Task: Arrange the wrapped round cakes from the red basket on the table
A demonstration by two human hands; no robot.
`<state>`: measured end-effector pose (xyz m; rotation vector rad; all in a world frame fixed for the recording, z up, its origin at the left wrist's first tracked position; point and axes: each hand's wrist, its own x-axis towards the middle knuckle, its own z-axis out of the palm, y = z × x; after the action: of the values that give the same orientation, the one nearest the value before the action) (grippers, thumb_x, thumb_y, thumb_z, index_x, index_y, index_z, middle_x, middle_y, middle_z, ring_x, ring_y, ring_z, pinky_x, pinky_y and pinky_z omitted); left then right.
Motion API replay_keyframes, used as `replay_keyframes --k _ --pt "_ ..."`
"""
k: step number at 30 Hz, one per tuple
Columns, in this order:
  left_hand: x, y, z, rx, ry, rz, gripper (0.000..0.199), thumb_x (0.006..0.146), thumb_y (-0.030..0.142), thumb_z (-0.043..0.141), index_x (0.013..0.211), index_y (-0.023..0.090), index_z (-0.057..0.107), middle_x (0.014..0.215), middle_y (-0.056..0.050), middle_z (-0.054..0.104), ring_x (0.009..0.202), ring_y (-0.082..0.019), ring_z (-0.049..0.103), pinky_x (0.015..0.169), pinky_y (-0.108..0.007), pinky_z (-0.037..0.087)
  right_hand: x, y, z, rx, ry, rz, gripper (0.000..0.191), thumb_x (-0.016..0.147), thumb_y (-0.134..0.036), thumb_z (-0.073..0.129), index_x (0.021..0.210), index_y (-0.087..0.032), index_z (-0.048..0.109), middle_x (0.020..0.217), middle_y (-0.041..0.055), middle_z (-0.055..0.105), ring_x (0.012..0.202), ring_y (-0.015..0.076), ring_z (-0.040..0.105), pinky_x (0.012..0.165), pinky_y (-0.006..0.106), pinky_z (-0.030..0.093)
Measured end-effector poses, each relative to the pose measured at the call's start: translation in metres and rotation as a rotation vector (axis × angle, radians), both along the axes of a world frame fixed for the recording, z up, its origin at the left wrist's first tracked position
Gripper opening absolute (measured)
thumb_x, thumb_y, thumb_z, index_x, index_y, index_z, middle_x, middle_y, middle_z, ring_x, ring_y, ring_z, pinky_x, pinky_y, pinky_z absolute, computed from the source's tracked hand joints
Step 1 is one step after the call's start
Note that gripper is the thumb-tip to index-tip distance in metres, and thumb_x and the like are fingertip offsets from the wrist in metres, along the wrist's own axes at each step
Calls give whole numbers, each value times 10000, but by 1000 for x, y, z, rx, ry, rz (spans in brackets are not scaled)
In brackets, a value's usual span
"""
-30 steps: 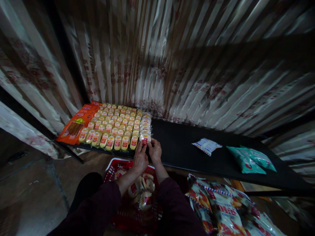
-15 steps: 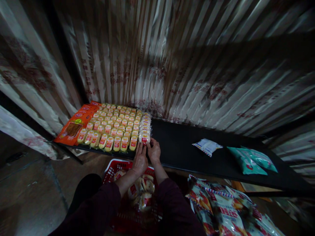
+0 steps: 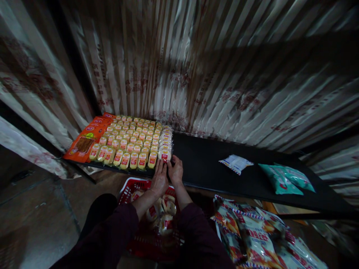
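Note:
My left hand (image 3: 160,181) and my right hand (image 3: 175,171) are close together at the front edge of the black shelf (image 3: 200,158). Between their fingertips is a round white packet with a red label (image 3: 164,154), the front one of a column of white packets. Both hands have their fingers closed on its near edge. To the left stand rows of yellow wrapped cakes (image 3: 134,160), and beyond them lie orange bags (image 3: 85,144). Below my forearms is a red basket (image 3: 130,184) holding several wrapped round buns (image 3: 166,224).
On the shelf's right part lie a white and blue packet (image 3: 236,163) and green bags (image 3: 280,179). Large red and white bags (image 3: 256,235) are piled below the shelf at the lower right. A striped curtain (image 3: 179,67) hangs behind the shelf.
The view has shifted slightly, so the shelf's goods sit a little higher in the picture. My hands remain at the same white packet.

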<state>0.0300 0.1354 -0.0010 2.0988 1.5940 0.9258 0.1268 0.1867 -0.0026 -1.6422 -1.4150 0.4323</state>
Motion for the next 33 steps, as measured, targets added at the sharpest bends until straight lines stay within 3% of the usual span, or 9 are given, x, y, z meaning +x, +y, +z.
replay_keyframes --k 10,16,23,26,33 --pt "-2 -8 4 16 1 -8 546 777 4 347 1311 17 460 1523 -187 256 1449 -249 65 1164 -464 253 2 -17 -4 13 -5 3 359 787 -243 545 1119 -120 605 1079 154 611 944 220 591 899 376 472" --pt "-4 -15 1 53 -12 -24 528 773 16 376 1291 31 475 1506 -190 292 1445 -258 109 1156 -479 269 0 -29 -2 55 5 7 325 781 -209 529 1085 -139 619 1054 136 620 936 214 587 884 371 478" --pt "-12 -36 -6 36 7 -83 553 754 8 387 1288 110 488 1470 -130 383 1433 -208 189 1167 -453 269 -13 -66 -1 100 -5 65 326 775 -123 448 1038 -147 638 1037 119 622 947 195 571 922 363 463" --pt "-18 -47 -9 22 31 -125 523 776 47 423 1297 67 470 1446 -172 405 1428 -225 199 1163 -453 280 -19 -81 -3 98 11 99 327 770 -101 434 1010 -143 652 1034 118 623 969 188 564 932 346 461" --pt "-35 -84 -21 -90 69 -147 488 812 56 388 1288 96 488 1444 -149 416 1409 -218 253 1145 -468 297 -28 -125 -20 -42 -4 184 361 765 -91 425 1026 -172 661 1060 98 637 1019 194 557 961 350 436"
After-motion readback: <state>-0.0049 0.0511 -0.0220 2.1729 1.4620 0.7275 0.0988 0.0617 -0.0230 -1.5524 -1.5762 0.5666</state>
